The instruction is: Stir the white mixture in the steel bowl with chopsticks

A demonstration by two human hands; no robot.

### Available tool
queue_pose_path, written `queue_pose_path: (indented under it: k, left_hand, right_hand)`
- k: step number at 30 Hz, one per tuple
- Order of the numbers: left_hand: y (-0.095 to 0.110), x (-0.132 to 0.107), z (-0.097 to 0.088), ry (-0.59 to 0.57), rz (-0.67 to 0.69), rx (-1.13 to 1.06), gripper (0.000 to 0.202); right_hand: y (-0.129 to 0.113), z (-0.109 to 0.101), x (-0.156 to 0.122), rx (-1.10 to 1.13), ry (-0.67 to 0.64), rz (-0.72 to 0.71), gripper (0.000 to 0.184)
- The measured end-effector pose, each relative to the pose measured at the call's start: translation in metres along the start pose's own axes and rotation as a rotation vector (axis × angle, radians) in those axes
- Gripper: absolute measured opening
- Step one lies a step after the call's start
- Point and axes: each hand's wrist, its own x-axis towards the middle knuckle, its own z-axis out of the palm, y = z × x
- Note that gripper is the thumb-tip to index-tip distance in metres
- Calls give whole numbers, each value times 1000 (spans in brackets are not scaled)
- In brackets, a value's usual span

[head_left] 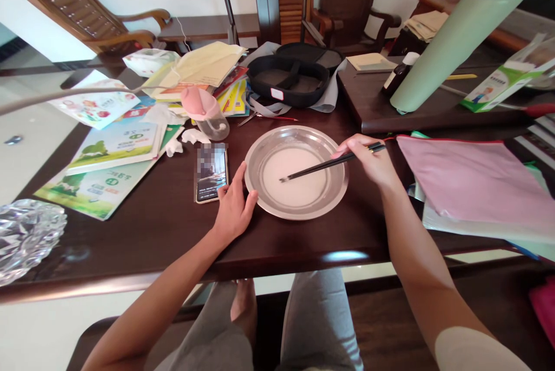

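A round metal dish (297, 213) sits on the dark wooden table, with a whitish layer (299, 186) across its bottom; I cannot tell whether it is liquid or paste. My right hand (364, 157) is closed round a pair of black chopsticks (321, 167), whose tips reach down over the white layer near the middle. At the dish's left rim rests my left hand (236, 203), fingers spread and thumb against the edge. Just left of that hand lies a phone (212, 173) with its screen lit, close to the fingertips.
Behind the phone stands a pink-topped cup (203, 111) near crumpled tissues (193, 136). Booklets (117, 145) and a crystal bowl (30, 238) lie to the left. An open black case (288, 79) is behind the dish. A green flask (459, 41) and pink pouch (472, 180) are right.
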Motion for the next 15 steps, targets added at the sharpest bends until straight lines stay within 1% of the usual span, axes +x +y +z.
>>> queue_pose_path:
  k: [2,3,7,9,11,15]
  left_hand:
    - [0,0,0,6,-1,5,71]
    - [0,0,0,10,-4,8,72]
    - [0,0,0,25,-17,25,73]
    - [1,0,0,27,-18,32,73]
    - [1,0,0,28,-15,35,72]
    - [1,0,0,25,-7,33,72]
  right_hand:
    - [-3,4,0,-11,-39,4,37]
    - [-4,4,0,-9,-32,4,36]
    - [2,-6,3,7,110,-19,36]
    - [6,-11,3,12,158,-15,38]
    - [7,-12,2,29,136,-1,39]
    - [1,-2,0,18,-14,-5,37]
